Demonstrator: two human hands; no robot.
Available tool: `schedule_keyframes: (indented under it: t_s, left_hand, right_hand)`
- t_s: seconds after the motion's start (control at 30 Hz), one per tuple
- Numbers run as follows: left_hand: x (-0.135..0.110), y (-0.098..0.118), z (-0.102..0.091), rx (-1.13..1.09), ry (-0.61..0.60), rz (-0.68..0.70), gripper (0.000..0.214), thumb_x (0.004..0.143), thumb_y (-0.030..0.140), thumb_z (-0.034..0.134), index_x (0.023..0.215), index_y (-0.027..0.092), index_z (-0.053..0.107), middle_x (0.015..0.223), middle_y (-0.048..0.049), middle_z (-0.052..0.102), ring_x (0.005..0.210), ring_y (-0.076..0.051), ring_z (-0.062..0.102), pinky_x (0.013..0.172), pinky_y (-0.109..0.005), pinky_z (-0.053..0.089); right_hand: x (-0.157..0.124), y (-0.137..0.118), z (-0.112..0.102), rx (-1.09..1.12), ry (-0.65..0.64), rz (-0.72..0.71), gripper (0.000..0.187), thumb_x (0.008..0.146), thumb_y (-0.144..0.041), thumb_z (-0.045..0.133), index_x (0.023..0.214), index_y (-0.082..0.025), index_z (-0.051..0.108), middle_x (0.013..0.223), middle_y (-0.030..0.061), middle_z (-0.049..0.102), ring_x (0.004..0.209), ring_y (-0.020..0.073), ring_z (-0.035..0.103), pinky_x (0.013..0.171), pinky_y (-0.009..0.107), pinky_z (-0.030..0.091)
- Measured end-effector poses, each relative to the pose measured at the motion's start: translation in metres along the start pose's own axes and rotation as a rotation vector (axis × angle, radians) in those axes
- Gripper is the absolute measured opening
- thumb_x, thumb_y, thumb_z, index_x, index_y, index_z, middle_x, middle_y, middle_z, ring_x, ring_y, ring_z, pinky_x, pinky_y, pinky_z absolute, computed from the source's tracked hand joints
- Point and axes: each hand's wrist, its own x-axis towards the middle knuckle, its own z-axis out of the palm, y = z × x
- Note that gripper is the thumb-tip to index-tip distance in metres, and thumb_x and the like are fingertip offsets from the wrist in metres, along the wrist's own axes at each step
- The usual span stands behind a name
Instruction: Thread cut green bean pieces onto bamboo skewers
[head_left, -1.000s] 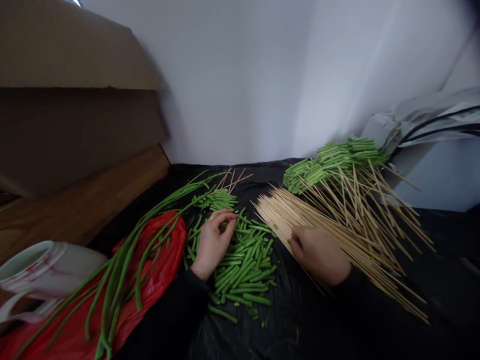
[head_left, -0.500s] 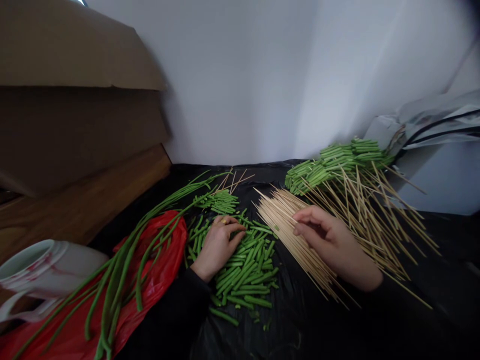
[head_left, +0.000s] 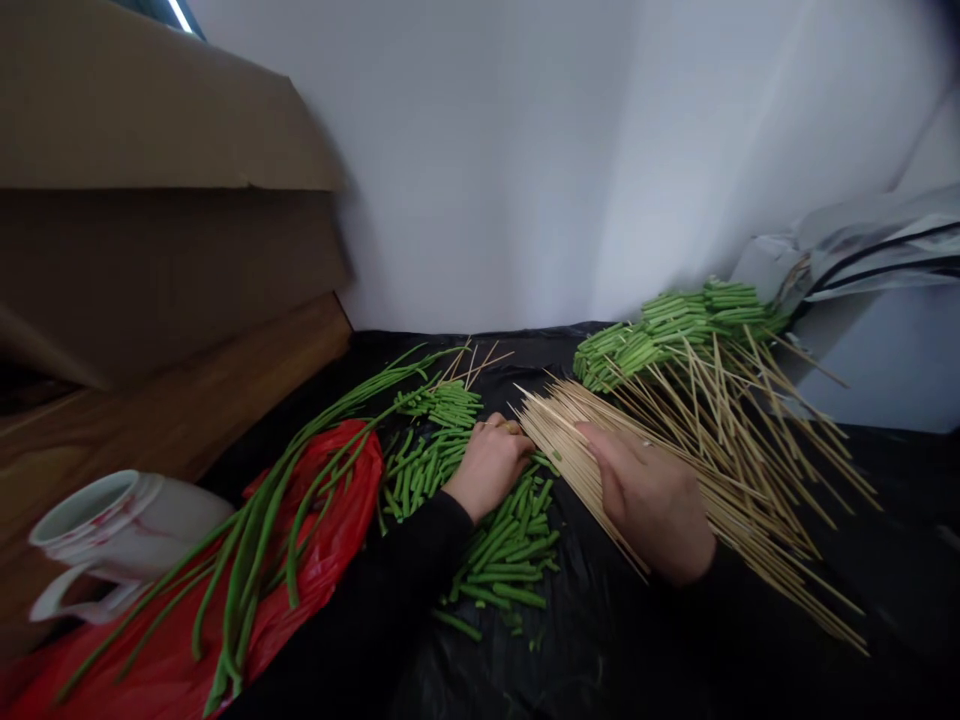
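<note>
A red plastic bag [head_left: 337, 545] lies at lower left with long green beans [head_left: 259, 540] trailing across it, beside a white handled mug [head_left: 176, 520] tipped on its side. To the right, a loose pile of cut bean pieces [head_left: 510, 550] covers part of a black plastic sheet [head_left: 562, 660].

A person in dark sleeves works over the sheet. The left hand [head_left: 491, 465], a ring on one finger, reaches down at the pile's right edge, its fingers bent; the fingertips are hidden, so whether its grip holds a piece cannot be told. The right hand [head_left: 649, 500] is bent over a bundle of wooden sticks [head_left: 574, 470], its grip closed on one thin stick [head_left: 544, 405] whose tip points toward the left hand.

Just beyond the loose pile sits a small, neat batch of beans [head_left: 442, 402], with several sticks [head_left: 480, 370] jutting from its far side. Farther right, skewered beans [head_left: 675, 325] are stacked against a pale wall [head_left: 525, 180], their sticks fanning toward the person. A cardboard box [head_left: 172, 250] rests on a wooden surface [head_left: 225, 400] at left; clear plastic [head_left: 892, 230] with black bands drapes at far right.
</note>
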Motion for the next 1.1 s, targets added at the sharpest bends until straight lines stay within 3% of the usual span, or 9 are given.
schedule_keyframes:
  t_s: [0.1,0.2,0.27,0.37,0.47,0.57,0.7,0.83,1.1]
  left_hand:
    - [0.004,0.000,-0.004,0.011,-0.009,0.023,0.007,0.081,0.023,0.065,0.081,0.021,0.072,0.090,-0.0071,0.069,0.097,-0.026,0.052,0.082,-0.040,0.038]
    - [-0.001,-0.008,-0.014,-0.149,0.083,0.001,0.007,0.081,0.022,0.065,0.082,0.021,0.071,0.089,-0.0057,0.070,0.096,-0.025,0.055,0.086,-0.039,0.039]
    - [-0.009,-0.015,-0.020,-0.388,0.187,-0.087,0.008,0.082,0.023,0.064,0.085,0.021,0.072,0.089,-0.0050,0.072,0.091,-0.022,0.058,0.087,-0.036,0.041]
    - [-0.024,-0.024,-0.022,-0.908,0.354,-0.376,0.013,0.073,0.028,0.073,0.081,0.018,0.072,0.086,-0.0052,0.073,0.080,-0.019,0.063,0.079,-0.032,0.046]
    - [-0.038,-0.026,-0.018,-1.463,0.309,-0.595,0.023,0.067,0.032,0.079,0.083,0.016,0.073,0.081,-0.0040,0.072,0.072,-0.013,0.061,0.070,-0.025,0.047]
    - [-0.046,-0.024,-0.016,-1.722,0.218,-0.636,0.024,0.067,0.028,0.081,0.085,0.014,0.074,0.080,-0.0032,0.070,0.064,-0.007,0.056,0.062,-0.018,0.043]
    - [-0.048,-0.023,-0.019,-1.816,0.160,-0.565,0.021,0.073,0.026,0.077,0.091,0.014,0.074,0.082,-0.0036,0.069,0.068,-0.007,0.058,0.063,-0.018,0.044]
    - [-0.049,-0.024,-0.022,-1.845,0.152,-0.542,0.018,0.076,0.025,0.074,0.091,0.015,0.073,0.083,-0.0037,0.067,0.071,-0.008,0.059,0.067,-0.019,0.046]
    - [-0.048,-0.024,-0.017,-1.854,0.162,-0.571,0.022,0.075,0.025,0.076,0.093,0.014,0.074,0.079,-0.0047,0.069,0.068,-0.008,0.059,0.067,-0.019,0.046]
  right_hand:
    - [0.001,-0.001,0.000,0.046,-0.016,0.004,0.032,0.090,-0.007,0.037,0.113,-0.012,0.060,0.091,0.0079,0.067,0.087,0.0174,0.063,0.075,0.027,0.045]
    - [0.000,-0.004,-0.002,0.048,0.000,0.036,0.025,0.092,-0.012,0.041,0.106,-0.015,0.062,0.087,0.0063,0.067,0.083,0.0168,0.063,0.075,0.027,0.044]
    - [-0.001,-0.006,-0.003,0.060,0.014,0.044,0.022,0.093,-0.018,0.047,0.108,-0.017,0.063,0.085,0.0042,0.067,0.078,0.0151,0.063,0.073,0.026,0.044]
    - [-0.004,-0.012,-0.002,0.091,0.004,0.015,0.026,0.093,-0.017,0.048,0.115,-0.018,0.061,0.082,0.0024,0.066,0.072,0.0131,0.062,0.071,0.025,0.043]
    - [-0.007,-0.018,-0.001,0.098,-0.021,-0.038,0.030,0.092,-0.010,0.042,0.113,-0.014,0.062,0.083,0.0053,0.065,0.074,0.0140,0.060,0.068,0.026,0.041]
    - [-0.006,-0.021,-0.003,0.053,-0.048,-0.073,0.029,0.090,-0.009,0.042,0.109,-0.013,0.064,0.080,0.0061,0.063,0.074,0.0150,0.058,0.064,0.027,0.038]
    - [0.006,-0.022,-0.003,-0.099,-0.050,-0.142,0.033,0.088,-0.014,0.048,0.118,-0.018,0.061,0.070,0.0013,0.058,0.064,0.0144,0.050,0.057,0.030,0.030]
    - [0.018,-0.023,0.007,-0.124,-0.054,-0.243,0.032,0.088,-0.019,0.053,0.119,-0.015,0.061,0.074,0.0032,0.059,0.067,0.0153,0.048,0.059,0.031,0.029]
    - [0.002,-0.021,0.011,-0.115,-0.028,-0.227,0.029,0.086,-0.013,0.052,0.113,-0.015,0.064,0.071,0.0015,0.056,0.064,0.0142,0.045,0.058,0.031,0.027]
